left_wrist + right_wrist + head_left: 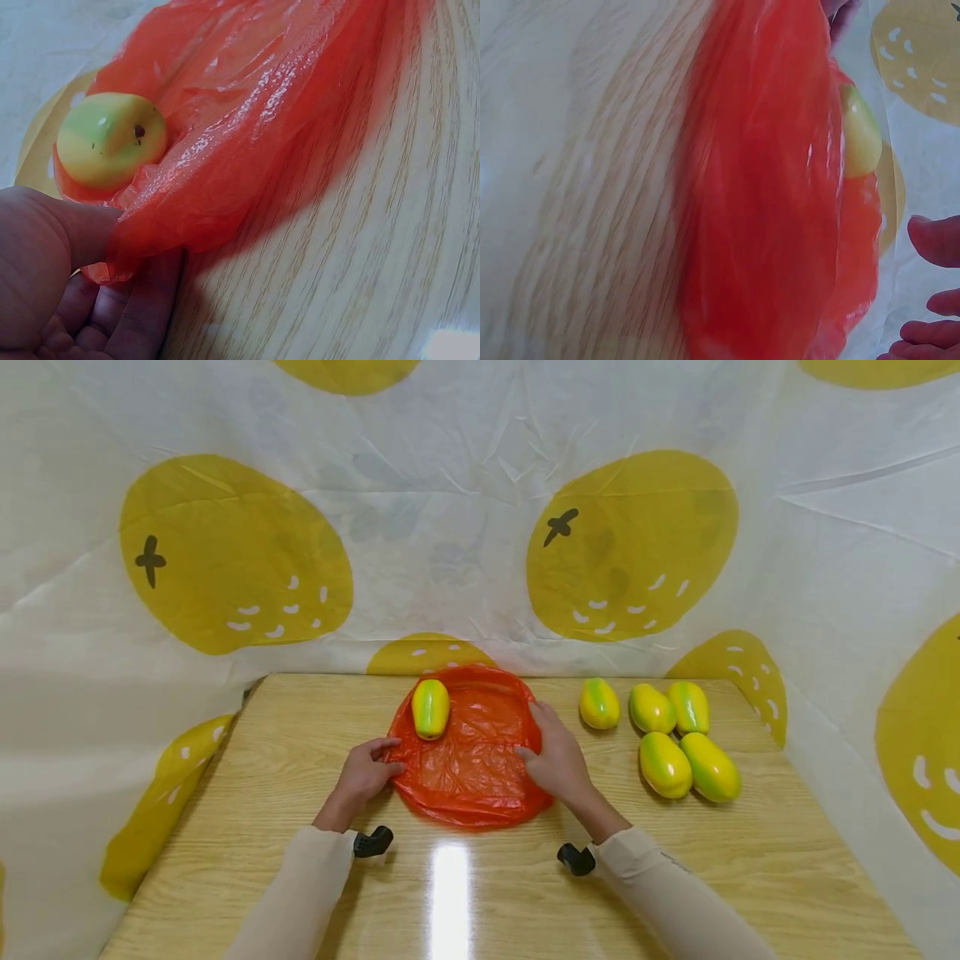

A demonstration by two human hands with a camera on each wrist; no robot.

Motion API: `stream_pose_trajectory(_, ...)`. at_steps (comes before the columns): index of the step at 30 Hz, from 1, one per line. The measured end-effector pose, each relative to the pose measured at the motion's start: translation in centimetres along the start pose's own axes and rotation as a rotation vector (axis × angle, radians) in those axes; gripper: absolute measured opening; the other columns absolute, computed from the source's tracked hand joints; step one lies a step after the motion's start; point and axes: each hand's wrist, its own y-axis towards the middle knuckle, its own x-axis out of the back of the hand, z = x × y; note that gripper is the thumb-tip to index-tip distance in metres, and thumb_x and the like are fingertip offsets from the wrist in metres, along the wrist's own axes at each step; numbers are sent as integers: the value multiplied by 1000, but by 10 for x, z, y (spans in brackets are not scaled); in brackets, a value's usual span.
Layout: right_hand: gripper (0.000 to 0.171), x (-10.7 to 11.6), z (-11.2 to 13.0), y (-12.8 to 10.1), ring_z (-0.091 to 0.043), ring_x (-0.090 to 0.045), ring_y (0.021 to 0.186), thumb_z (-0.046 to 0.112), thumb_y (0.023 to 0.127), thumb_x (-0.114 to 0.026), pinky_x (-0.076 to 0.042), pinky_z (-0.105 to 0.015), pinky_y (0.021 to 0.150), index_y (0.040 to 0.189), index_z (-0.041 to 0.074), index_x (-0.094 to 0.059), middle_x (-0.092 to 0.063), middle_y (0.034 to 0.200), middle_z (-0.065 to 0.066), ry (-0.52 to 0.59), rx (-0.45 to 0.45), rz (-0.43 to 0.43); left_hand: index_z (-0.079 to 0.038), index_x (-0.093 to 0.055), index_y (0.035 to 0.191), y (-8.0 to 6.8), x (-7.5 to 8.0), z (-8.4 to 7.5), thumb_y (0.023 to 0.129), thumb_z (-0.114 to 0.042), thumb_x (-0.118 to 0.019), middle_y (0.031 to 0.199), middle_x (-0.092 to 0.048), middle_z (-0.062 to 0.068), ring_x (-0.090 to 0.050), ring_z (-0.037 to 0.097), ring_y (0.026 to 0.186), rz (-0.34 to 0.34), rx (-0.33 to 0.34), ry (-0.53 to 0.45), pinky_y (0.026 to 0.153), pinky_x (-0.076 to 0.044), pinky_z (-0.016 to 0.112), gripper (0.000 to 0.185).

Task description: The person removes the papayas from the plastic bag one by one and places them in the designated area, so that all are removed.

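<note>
A thin red plastic bag point(480, 760) lies spread on the table with its rim rolled into a ring. One yellow-green papaya point(431, 709) rests inside at the bag's left. My left hand point(363, 774) pinches the left rim, with the plastic point(180, 202) between thumb and fingers in the left wrist view. At the opposite side my right hand point(555, 756) reaches over the right rim, fingers extended. The right wrist view has its thumb point(934, 241) apart from the other fingers, with no plastic visible between them.
Right of the bag, a lone papaya point(599, 703) sits near the table's back edge. Several more papayas point(666, 765) are grouped farther right. A white cloth point(442, 552) with yellow fruit prints hangs behind the wooden table point(315, 710) and along its sides.
</note>
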Motion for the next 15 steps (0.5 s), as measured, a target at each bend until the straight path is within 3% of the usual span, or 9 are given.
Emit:
stream_pose_trajectory(3, 78, -6, 6, 4, -40, -30, 158, 12, 94, -72, -27, -58, 128, 161, 3, -35, -31, 170, -17, 27, 10, 10, -5, -57, 147, 0, 1, -1, 97, -2, -67, 154, -53, 22, -61, 31, 120, -1, -1, -1, 96, -61, 33, 51)
stream_pose_trajectory(10, 78, -20, 20, 12, -36, -30, 158, 14, 94, -73, -28, -57, 128, 162, 8, -36, -31, 171, -13, 73, 5, 31, -7, -57, 148, 0, 1, -3, 98, -4, -67, 157, -50, 20, -57, 34, 130, 5, 5, 7, 110, -54, 45, 51)
stream_pose_trajectory(15, 79, -33, 29, 18, -34, -30, 159, 14, 94, -74, -30, -56, 127, 163, 11, -36, -32, 171, -10, 152, -12, 51, -7, -58, 147, 1, 0, 0, 98, -3, -67, 157, -51, 20, -58, 34, 129, -1, 8, 6, 109, -55, 45, 49)
